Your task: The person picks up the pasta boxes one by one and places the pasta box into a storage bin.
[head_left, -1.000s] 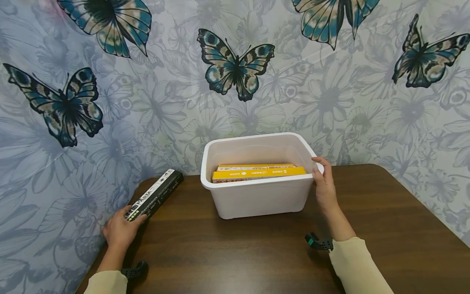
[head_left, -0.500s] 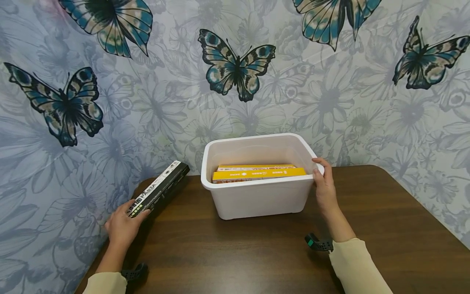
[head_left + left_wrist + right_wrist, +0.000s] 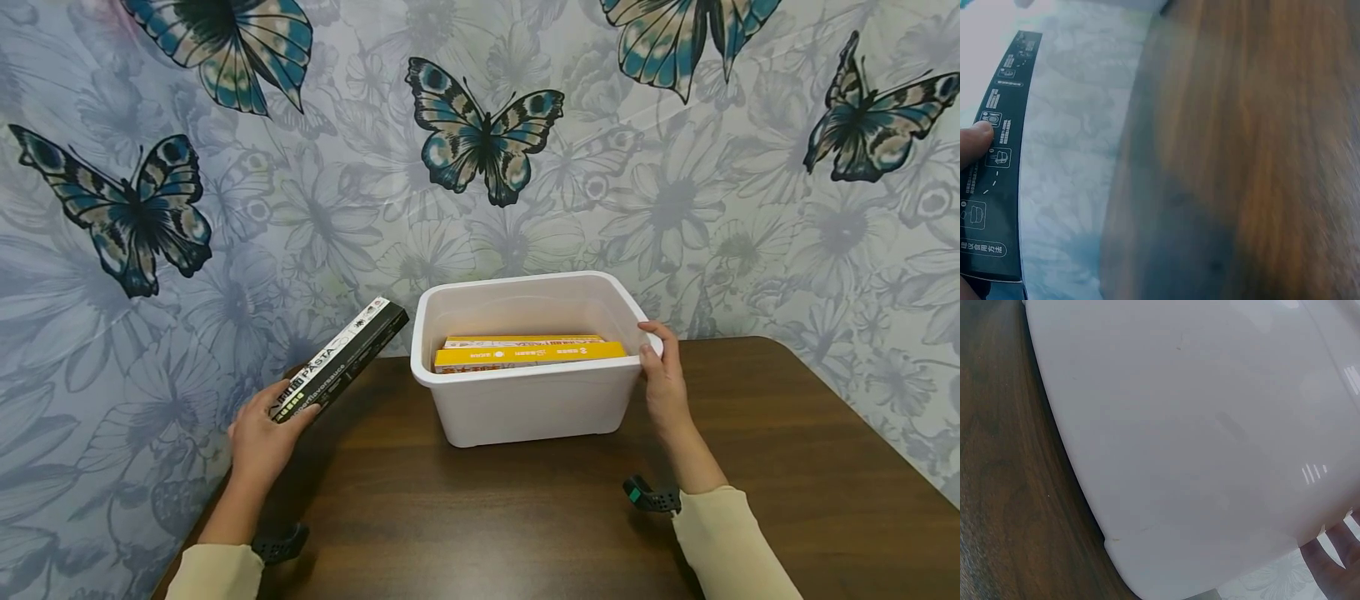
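My left hand (image 3: 262, 437) grips the near end of a long black pasta box (image 3: 341, 360), which is raised off the table with its far end tilted up. In the left wrist view, a fingertip (image 3: 977, 139) presses on the printed side of that pasta box (image 3: 1005, 169). A white plastic bin (image 3: 528, 408) stands to the right of it. My right hand (image 3: 666, 379) holds the bin's right rim between fingers and thumb. Inside the bin lie yellow boxes (image 3: 528, 358), side by side. The right wrist view shows the bin's smooth outer wall (image 3: 1191, 437) and some right-hand fingers (image 3: 1335, 556).
The brown wooden table (image 3: 480, 517) runs under the bin and both arms. Behind it hangs a grey floral backdrop with butterflies (image 3: 486, 133), close to the bin's far side. A black band (image 3: 281, 546) sits at the left wrist, another band (image 3: 651, 493) at the right.
The left hand has lifted the pasta box from the table and carried it up and rightward, closer to the bin. The right hand and the bin have stayed in place.
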The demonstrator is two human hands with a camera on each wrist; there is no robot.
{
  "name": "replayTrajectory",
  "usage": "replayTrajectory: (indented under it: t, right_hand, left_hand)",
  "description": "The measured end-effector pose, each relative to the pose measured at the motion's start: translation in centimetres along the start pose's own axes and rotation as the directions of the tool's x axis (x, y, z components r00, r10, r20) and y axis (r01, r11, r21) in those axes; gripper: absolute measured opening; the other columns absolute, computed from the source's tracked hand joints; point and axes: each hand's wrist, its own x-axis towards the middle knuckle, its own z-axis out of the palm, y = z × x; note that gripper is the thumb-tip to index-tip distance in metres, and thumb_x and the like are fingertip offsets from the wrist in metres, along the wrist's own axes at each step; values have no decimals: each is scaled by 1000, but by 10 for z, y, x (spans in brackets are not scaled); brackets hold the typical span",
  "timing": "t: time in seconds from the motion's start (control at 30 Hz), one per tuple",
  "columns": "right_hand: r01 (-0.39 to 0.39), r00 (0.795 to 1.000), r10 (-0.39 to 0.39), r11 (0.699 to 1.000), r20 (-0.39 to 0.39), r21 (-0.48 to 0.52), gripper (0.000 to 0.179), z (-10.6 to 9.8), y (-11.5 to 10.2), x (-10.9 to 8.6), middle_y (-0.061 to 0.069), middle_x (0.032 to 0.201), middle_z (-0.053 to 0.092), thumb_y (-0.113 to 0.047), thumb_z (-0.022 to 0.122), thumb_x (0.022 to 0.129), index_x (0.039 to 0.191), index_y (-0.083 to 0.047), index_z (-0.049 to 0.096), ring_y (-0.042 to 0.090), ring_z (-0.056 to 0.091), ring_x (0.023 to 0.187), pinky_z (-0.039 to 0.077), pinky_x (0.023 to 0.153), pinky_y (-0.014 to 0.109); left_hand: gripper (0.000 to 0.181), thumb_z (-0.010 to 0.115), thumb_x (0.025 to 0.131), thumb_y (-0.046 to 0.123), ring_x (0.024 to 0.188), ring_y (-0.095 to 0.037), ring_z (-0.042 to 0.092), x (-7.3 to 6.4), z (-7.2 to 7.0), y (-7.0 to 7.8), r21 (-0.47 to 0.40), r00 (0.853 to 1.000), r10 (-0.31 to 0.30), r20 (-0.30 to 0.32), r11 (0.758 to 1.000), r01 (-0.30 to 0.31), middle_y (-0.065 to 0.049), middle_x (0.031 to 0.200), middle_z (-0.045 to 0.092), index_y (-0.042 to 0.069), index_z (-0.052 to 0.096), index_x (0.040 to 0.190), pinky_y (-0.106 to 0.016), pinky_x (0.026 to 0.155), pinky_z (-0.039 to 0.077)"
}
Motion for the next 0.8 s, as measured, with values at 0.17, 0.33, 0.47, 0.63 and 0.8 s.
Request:
replayTrajectory:
  t: [0.17,0.33,0.47,0.63,0.8]
  right_hand:
    - [6,1000,-6,1000,-5,-3,42,1,0,0,-6,146,34,-25,35,105,146,-14,33,15,37,125,35,97,27]
    - [2,1000,-2,1000,-10,-13,42,1,0,1,-6,146,33,-25,35,105,146,-14,33,15,37,126,34,98,28]
    - [-4,1000,4,1000,-8,-19,42,0,-1,1,-5,148,33,-26,35,105,146,-15,34,16,36,127,34,99,29]
    - [-6,1000,6,1000,-12,-26,43,1,-1,1,-4,149,32,-26,35,105,146,-15,34,16,36,127,34,99,29]
    - [-14,1000,14,1000,-16,-23,43,1,0,1,-4,149,32,-25,35,105,147,-16,34,16,37,125,35,97,28]
  left_hand:
    - [68,82,81,27,131,-46,43,1,1,17,-28,999,42,-32,999,-43,-25,144,52,5,56,140,-63,103,21]
    - [65,83,80,23,123,-45,47,3,2,29,-46,993,75,-92,996,-80,-25,141,55,4,58,137,-61,97,22]
    - [64,84,79,19,121,-43,48,3,1,34,-74,987,86,-136,993,-96,-25,140,56,3,59,136,-59,97,22]
    - [64,84,78,20,123,-41,48,2,-3,44,-102,986,98,-136,988,-112,-22,141,56,6,60,136,-58,99,23]
    - [63,85,78,21,123,-39,50,0,-4,58,-117,984,139,-107,982,-151,-21,138,59,7,61,134,-54,101,24]
